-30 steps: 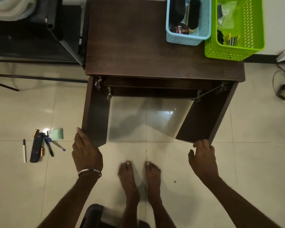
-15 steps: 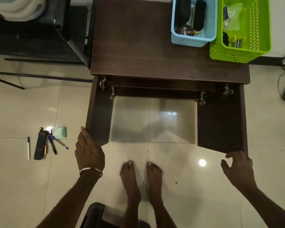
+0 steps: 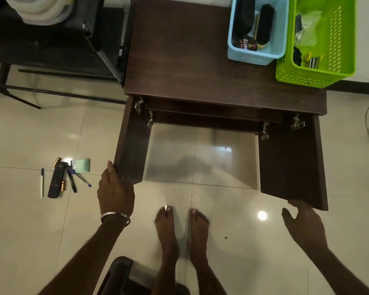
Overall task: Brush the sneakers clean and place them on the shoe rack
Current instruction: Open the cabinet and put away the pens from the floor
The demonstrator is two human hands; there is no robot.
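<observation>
Floor [image 3: 30, 241]: glossy pale tiles, thin dark grout lines, lamp glare showing as bright spots. A small dark speck lies on the tile right of the feet [image 3: 182, 233], which are bare and side by side.

Dark wood cabinet [image 3: 190, 67] against the far wall, seen from above. Both doors open. Left door [image 3: 132, 145] swung out toward the viewer, metal hinges at its top corner. Right door [image 3: 292, 162] swung wide, inner face showing, hinges near the cabinet edge. Shelf edges visible under the top; what sits on them is hidden.

On the cabinet top, right end: blue basket [image 3: 251, 57] with a black brush [image 3: 264, 24], another dark item beside it, and a round tin [image 3: 246, 44] with red lettering reading "herry", the first letter cut off. Just beside it, touching, a green basket [image 3: 303, 78] overhanging the cabinet's right end; contents mixed, too small to tell.

Left of the cabinet: black frame rack [image 3: 51, 45] with a pale stack at the top corner. On the floor left: remote [image 3: 55, 182], pens [image 3: 73, 182], a white pen [image 3: 42, 182] apart from them, a green comb [image 3: 80, 166], small gold-toned cylinders.

Left hand [image 3: 115, 191], metal bangle at the wrist, grips the lower corner of the left door, thumb along its outer edge. Right hand [image 3: 303, 220] spread and relaxed just below the right door's corner, fingertips at or near the edge; contact cannot be told.

Sneakers nowhere in view. A dark object [image 3: 119, 275] sits at the bottom edge behind the feet.
</observation>
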